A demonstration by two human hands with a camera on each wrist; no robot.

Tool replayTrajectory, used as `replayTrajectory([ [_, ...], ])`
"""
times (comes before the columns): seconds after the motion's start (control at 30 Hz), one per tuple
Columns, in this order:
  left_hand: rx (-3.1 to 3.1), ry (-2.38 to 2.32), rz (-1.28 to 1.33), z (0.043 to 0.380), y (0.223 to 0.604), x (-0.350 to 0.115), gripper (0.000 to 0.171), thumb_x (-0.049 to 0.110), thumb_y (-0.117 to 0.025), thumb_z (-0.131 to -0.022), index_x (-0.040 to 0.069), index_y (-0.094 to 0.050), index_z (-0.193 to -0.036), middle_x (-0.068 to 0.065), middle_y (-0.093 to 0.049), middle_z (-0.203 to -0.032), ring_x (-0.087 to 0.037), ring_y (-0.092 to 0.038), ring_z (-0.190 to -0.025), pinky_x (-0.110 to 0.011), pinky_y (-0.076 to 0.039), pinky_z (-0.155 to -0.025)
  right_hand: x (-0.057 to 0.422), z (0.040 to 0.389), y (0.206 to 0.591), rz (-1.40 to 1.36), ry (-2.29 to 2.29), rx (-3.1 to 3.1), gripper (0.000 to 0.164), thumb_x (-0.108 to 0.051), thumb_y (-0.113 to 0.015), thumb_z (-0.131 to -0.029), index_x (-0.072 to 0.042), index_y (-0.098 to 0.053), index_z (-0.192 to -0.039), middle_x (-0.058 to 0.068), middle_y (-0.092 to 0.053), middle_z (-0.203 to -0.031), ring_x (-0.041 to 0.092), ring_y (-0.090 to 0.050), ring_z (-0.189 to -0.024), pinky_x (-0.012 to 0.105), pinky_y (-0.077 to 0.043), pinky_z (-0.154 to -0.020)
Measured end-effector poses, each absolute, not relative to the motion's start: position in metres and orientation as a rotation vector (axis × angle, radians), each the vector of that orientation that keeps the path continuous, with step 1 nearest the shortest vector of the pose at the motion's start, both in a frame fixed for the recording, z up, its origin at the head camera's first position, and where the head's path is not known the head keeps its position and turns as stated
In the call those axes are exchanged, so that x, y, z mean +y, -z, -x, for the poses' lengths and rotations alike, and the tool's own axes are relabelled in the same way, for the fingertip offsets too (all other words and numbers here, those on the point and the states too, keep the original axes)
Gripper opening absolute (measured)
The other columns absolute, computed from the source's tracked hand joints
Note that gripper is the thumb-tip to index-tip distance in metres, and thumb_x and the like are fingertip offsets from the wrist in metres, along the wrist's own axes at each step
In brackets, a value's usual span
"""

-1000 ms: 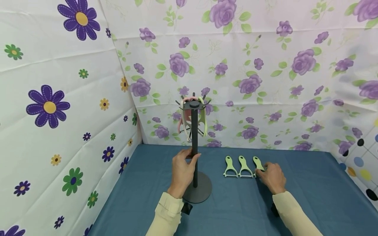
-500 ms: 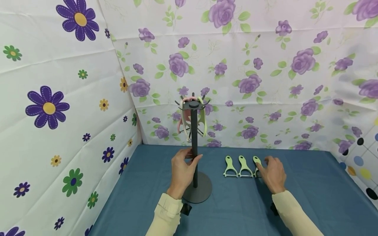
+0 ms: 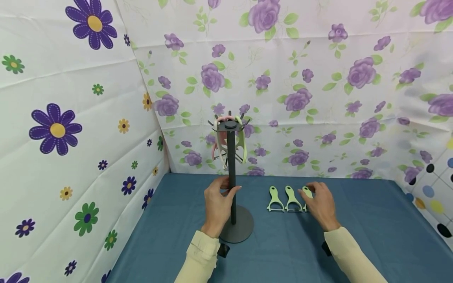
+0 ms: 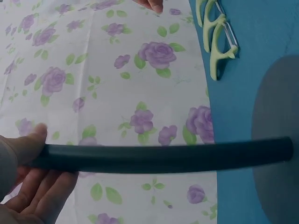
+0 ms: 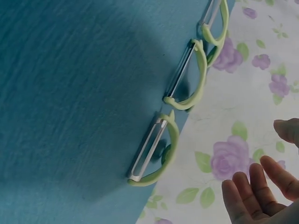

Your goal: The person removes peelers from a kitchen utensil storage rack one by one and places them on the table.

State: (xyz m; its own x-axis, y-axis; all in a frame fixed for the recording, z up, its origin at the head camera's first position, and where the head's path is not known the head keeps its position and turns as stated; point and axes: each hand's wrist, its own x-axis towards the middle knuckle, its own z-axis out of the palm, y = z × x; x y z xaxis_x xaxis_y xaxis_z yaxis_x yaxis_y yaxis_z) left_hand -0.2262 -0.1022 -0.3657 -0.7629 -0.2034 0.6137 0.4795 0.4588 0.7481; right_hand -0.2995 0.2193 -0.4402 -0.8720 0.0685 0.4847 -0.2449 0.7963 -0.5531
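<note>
My left hand (image 3: 217,208) grips the dark upright pole (image 3: 231,161) of a hook stand, thumb on one side and fingers on the other. At the top, pink, whitish and green peelers (image 3: 241,137) hang from the hooks. Three light-green peelers lie in a row on the table: a left one (image 3: 273,193), a middle one (image 3: 290,193) and a right one (image 3: 307,192). Over the right one hovers my right hand (image 3: 323,206), partly hiding it. In the right wrist view its fingers (image 5: 254,191) are spread loosely with nothing between them, apart from the peeler's blade end (image 5: 173,140).
The stand's round grey base (image 3: 244,226) sits on the blue tablecloth (image 3: 276,251). Behind the table rises a floral backdrop (image 3: 318,149), with a daisy-print sheet (image 3: 116,157) on the left. A dotted sheet (image 3: 437,192) edges the right side.
The right hand has let go of the right peeler, lifted slightly and shifted left over it. The peelers lie as before. The left hand keeps its hold on the pole.
</note>
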Motion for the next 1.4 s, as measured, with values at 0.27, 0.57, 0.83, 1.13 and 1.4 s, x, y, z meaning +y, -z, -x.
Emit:
replayTrajectory([
  [0.27, -2.072, 1.391, 0.209, 0.222, 0.359, -0.101, 0.025, 0.012, -0.080, -0.090, 0.008, -0.075, -0.113, -0.008, -0.073, -0.095, -0.020, -0.072, -0.088, -0.028, -0.065, -0.079, 0.215, 0.298, 0.433, -0.131, -0.869, -2.482, 0.036, -0.027, -0.077, -0.094, 0.002, -0.069, -0.115, 0.023, -0.065, -0.108, 0.041, -0.063, -0.100, 0.058, -0.052, -0.084],
  [0.57, -2.106, 1.464, 0.212, 0.220, 0.356, -0.101, 0.023, 0.005, -0.075, -0.092, 0.006, -0.073, -0.115, -0.013, -0.074, -0.100, -0.023, -0.074, -0.095, -0.028, -0.064, -0.085, 0.209, 0.296, 0.423, -0.152, -0.889, -2.453, 0.036, -0.029, -0.076, -0.094, 0.000, -0.070, -0.115, 0.022, -0.066, -0.107, 0.038, -0.064, -0.098, 0.056, -0.053, -0.082],
  [0.83, -2.174, 1.499, 0.251, 0.218, 0.352, -0.103, 0.022, 0.003, -0.068, -0.097, 0.007, -0.069, -0.119, -0.012, -0.075, -0.105, -0.023, -0.075, -0.099, -0.031, -0.063, -0.088, 0.202, 0.294, 0.415, -0.171, -0.903, -2.431, 0.033, -0.026, -0.076, -0.094, 0.000, -0.069, -0.113, 0.021, -0.066, -0.106, 0.038, -0.065, -0.097, 0.057, -0.055, -0.083],
  [1.13, -2.234, 1.607, 0.312, 0.216, 0.347, -0.107, 0.030, -0.003, -0.058, -0.102, 0.007, -0.058, -0.130, -0.014, -0.074, -0.119, -0.028, -0.071, -0.114, -0.039, -0.059, -0.099, 0.194, 0.293, 0.408, -0.214, -0.914, -2.405, 0.032, -0.026, -0.077, -0.093, -0.002, -0.070, -0.113, 0.020, -0.066, -0.106, 0.034, -0.065, -0.095, 0.056, -0.057, -0.082],
  [1.4, -2.250, 1.600, 0.319, 0.216, 0.345, -0.108, 0.027, 0.000, -0.061, -0.101, 0.010, -0.060, -0.126, -0.012, -0.072, -0.116, -0.026, -0.070, -0.113, -0.038, -0.059, -0.099, 0.187, 0.290, 0.396, -0.271, -0.945, -2.385, 0.033, -0.027, -0.078, -0.093, -0.002, -0.070, -0.114, 0.020, -0.067, -0.107, 0.033, -0.065, -0.095, 0.056, -0.058, -0.084],
])
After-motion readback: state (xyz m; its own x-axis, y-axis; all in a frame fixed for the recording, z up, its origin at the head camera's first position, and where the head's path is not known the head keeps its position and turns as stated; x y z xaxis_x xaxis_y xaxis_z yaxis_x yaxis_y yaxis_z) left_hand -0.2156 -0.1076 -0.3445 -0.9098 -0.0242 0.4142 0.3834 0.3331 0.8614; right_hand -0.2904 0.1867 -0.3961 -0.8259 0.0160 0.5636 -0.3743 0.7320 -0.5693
